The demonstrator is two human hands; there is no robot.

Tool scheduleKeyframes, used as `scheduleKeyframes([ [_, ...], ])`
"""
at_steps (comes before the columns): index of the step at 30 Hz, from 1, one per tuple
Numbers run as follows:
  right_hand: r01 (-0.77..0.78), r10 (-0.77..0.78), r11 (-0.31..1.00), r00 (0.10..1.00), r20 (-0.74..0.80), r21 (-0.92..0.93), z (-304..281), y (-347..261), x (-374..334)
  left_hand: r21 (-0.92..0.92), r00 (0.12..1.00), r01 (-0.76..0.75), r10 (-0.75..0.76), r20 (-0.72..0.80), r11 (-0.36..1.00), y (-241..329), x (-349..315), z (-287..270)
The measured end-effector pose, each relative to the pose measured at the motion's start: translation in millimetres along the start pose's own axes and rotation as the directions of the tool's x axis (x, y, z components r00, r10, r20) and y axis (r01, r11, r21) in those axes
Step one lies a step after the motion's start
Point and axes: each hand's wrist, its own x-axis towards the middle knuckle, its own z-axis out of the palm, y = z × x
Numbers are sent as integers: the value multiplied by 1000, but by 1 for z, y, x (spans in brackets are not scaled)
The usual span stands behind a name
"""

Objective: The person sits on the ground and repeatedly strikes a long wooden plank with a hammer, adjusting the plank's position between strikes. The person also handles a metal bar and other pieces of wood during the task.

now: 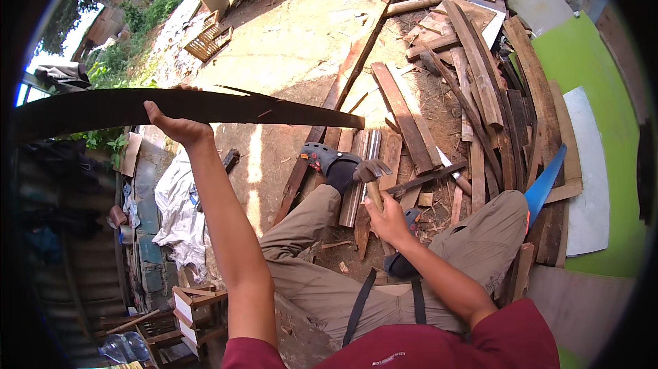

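Observation:
A long dark plank (274, 111) stretches from the left rim toward the middle, splintered along its upper edge. My left hand (179, 126) is closed around it from below, the thumb against the near face and some fingers hidden behind. Lower down, my right hand (392, 224) grips the wooden handle of a claw hammer (373, 194), whose head points up and away from me. Beneath the hammer, short wooden boards (391, 160) and a shiny metal bar (356, 198) lie on the ground between my feet.
Piled planks (483, 81) cover the right side. A blue handsaw blade (548, 180) stands by my right knee. A green panel (582, 60) is beyond it. One long beam (356, 60) runs away from me. White sacking (181, 198) lies left; a slatted crate (205, 40) sits farther off.

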Motion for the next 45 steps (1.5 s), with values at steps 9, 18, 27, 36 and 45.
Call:
scheduleKeyframes([
  [9,-346,341,908,938,60,238,-74,48,-70,-57,999,-39,39,-2,998,42,-86,6],
  [18,-370,433,788,901,-15,491,-102,19,-59,80,989,-144,147,-24,986,143,-94,66],
  [27,-275,317,861,948,-28,428,-111,6,-54,79,995,-48,41,89,996,144,-100,66],
  [36,-254,247,817,965,84,517,-92,-3,-84,76,965,19,-38,261,997,107,-46,58],
  [45,-408,310,815,907,286,412,-35,-32,-76,158,969,31,-68,235,987,79,-4,55],
])
